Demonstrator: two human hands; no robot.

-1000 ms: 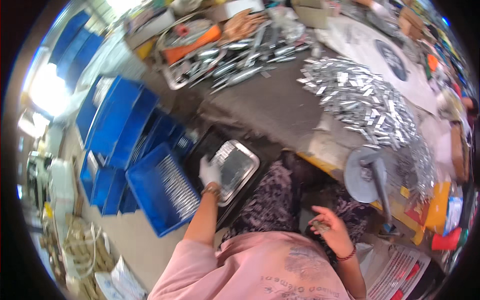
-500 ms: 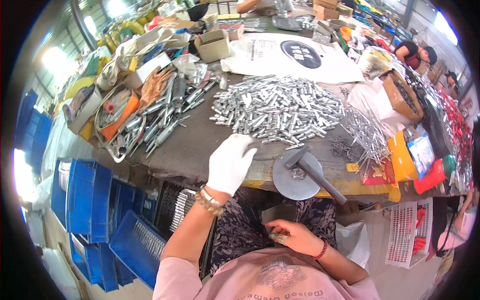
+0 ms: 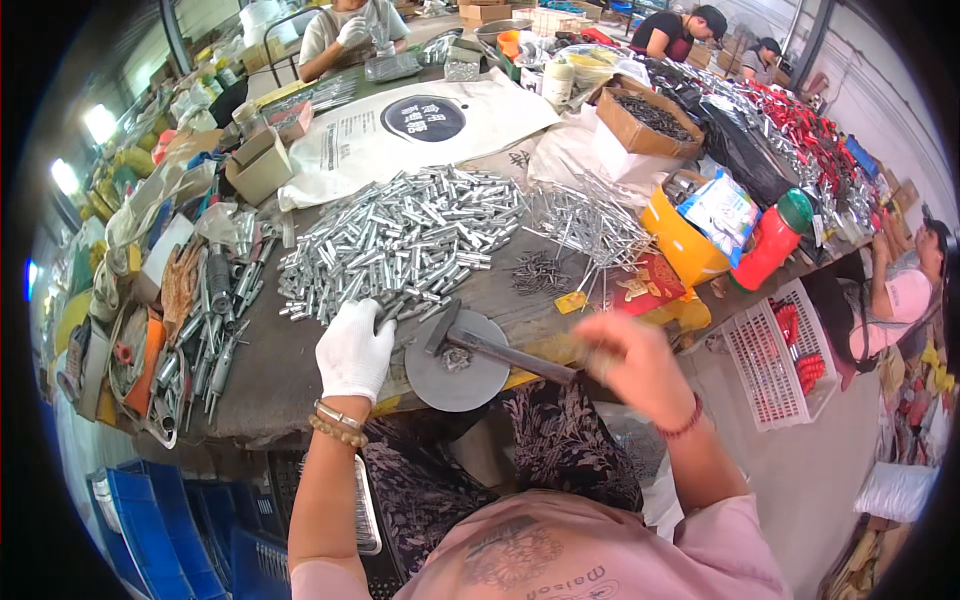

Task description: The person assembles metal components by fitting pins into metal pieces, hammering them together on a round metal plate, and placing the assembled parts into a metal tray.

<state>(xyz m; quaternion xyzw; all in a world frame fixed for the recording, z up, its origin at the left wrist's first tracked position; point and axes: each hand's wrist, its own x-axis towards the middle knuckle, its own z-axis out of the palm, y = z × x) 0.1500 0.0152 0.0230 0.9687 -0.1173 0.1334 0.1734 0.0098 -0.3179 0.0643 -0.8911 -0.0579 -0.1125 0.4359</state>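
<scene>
Resting on the metal tubes [image 3: 400,245] just ahead, the gloved left hand [image 3: 354,350] lay loosely curled; the right hand [image 3: 628,362], blurred, grip unclear, neared the hammer [image 3: 500,350] on the desk [image 3: 270,360]; most tubes seemingly remained unworked.

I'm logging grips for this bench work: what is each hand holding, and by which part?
The gloved left hand rests on the metal tubes at the pile's near edge; a closed grip cannot be told. The bare right hand is blurred beside the hammer handle's end; whether it holds anything cannot be told.
</scene>
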